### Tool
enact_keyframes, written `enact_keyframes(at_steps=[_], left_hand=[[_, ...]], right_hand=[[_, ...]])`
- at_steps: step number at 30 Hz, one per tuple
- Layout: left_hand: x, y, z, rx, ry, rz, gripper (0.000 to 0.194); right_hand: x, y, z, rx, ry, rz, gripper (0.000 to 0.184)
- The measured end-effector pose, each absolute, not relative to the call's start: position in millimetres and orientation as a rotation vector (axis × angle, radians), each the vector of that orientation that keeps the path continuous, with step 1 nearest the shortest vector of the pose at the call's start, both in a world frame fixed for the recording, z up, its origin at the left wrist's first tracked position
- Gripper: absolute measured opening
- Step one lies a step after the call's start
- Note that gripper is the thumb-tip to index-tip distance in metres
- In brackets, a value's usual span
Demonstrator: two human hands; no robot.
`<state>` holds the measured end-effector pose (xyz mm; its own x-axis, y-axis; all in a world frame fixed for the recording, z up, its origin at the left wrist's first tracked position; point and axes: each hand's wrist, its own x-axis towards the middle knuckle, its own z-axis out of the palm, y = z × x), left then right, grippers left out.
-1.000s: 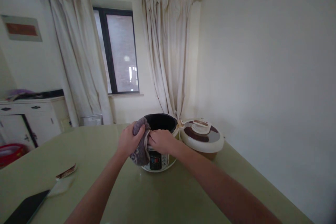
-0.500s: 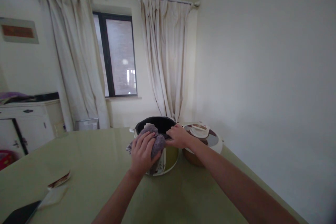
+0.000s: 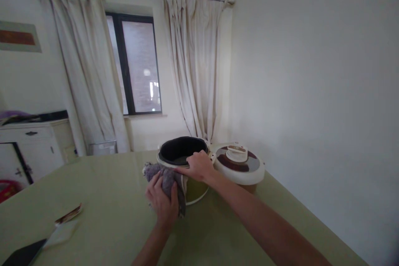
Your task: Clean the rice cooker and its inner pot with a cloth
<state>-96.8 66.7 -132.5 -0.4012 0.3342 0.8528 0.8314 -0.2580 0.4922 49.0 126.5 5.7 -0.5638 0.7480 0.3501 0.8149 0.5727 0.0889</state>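
An electric pressure cooker [image 3: 199, 189], lidless, stands upright on the table, its black inner pot [image 3: 170, 149] showing. My left hand [image 3: 163, 199] is closed on a bunched grey-purple cloth [image 3: 166, 178] and presses it against the cooker's front side, just below the rim. The cloth and hand cover much of the front panel. My right hand [image 3: 199, 166] grips the near right part of the rim, fingers over the edge, thumb reaching left toward the cloth. Right beside the cooker is its white and brown lid [image 3: 238, 160], with a raised handle on top.
The pale green table [image 3: 109, 199] runs up to the white wall [image 3: 311, 91] on the right. A dark-bladed spatula-like tool [image 3: 26, 251] lies at the lower left. Curtains [image 3: 199, 70] hang behind the table, and a white cabinet [image 3: 34, 145] stands at far left.
My left hand and the cloth have moved down from the rim onto the cooker's front. My right hand has shifted slightly left along the rim. More of the black pot's inside shows.
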Motion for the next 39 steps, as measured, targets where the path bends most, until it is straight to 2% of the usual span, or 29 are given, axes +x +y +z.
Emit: enact_keyframes(at_steps=[6,11,15,20,23,28,31,33,36,39], left_hand=[[-143,79,-111,-1.443,-1.549,-1.827,0.037],[-194,102,-112,-1.610,-2.013,-2.064,0.044],[-175,87,-138,-1.498,-2.038,-2.005,0.044],[-124,58,-162,-1.385,-1.807,-1.731,0.042],[-103,54,-147,-1.422,-1.650,-1.617,0.043],[-99,58,-89,-1.299,-1.634,-1.565,0.038],[-118,59,-56,-1.351,-1.746,-1.467,0.034],[-138,62,-43,-1.463,-1.782,-1.401,0.033],[-173,75,-45,-1.705,-1.734,-1.510,0.038],[-198,89,-68,-1.626,-1.845,-1.795,0.046]], right_hand=[[22,93,14,-1.265,-2.547,-0.202,0.087],[52,113,50,-1.021,-2.852,-0.063,0.080],[78,139,56,-1.201,-2.948,-0.051,0.083],[84,145,44,-1.308,-2.807,0.053,0.088],[77,138,40,-1.332,-2.731,0.079,0.088],[39,113,27,-1.462,-2.521,-0.005,0.088],[19,99,20,-1.461,-2.479,-0.048,0.081],[18,95,21,-1.398,-2.544,-0.066,0.066],[33,101,29,-1.227,-2.699,-0.046,0.051],[55,114,36,-1.120,-2.751,-0.048,0.065]])
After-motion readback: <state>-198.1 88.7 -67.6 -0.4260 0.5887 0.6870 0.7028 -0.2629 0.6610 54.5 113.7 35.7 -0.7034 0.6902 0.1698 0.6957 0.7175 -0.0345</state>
